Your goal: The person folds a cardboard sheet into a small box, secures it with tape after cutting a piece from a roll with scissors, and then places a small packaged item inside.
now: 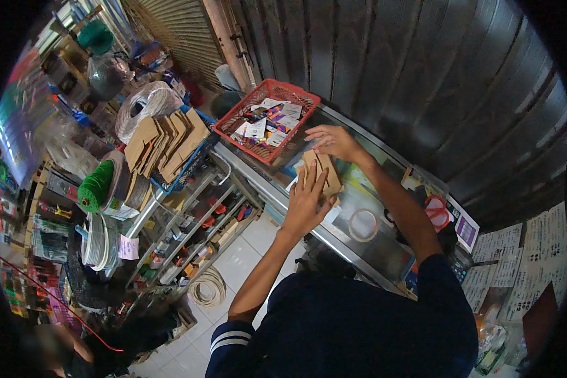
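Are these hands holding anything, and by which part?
The left hand lies spread on the brown cardboard, not visibly gripping; the right hand is at its far end, grip unclear.

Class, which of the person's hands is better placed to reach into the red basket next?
Probably the right: the right hand is nearer the red basket, while the left hand lies with fingers spread on the brown cardboard.
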Motion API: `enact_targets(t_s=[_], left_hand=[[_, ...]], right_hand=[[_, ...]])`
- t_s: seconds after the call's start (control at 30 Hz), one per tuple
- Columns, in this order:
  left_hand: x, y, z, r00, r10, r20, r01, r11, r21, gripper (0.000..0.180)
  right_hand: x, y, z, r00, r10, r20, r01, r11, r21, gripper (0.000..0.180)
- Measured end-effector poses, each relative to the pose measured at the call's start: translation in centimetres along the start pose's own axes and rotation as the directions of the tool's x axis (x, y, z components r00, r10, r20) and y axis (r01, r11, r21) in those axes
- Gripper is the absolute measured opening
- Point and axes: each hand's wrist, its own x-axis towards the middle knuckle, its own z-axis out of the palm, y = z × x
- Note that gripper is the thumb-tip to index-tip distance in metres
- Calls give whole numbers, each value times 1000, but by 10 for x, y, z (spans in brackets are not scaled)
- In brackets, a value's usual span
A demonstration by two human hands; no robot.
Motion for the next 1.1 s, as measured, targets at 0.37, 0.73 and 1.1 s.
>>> enact_targets(t_s=[0.37,0.73,1.1], left_hand=[[4,-11,-2,998,61,-1,-61,995,73,60],[8,-19,-7,993,95,64,-103,984,147,58],[7,-20,-6,992,114,57,-120,985,127,59]], right_hand=[[3,6,0,1000,-7,-25,8,1000,17,53],[10,7,-2,1000,12,17,-12,1000,25,54],[7,3,4,993,-5,-115,-2,998,-64,44]])
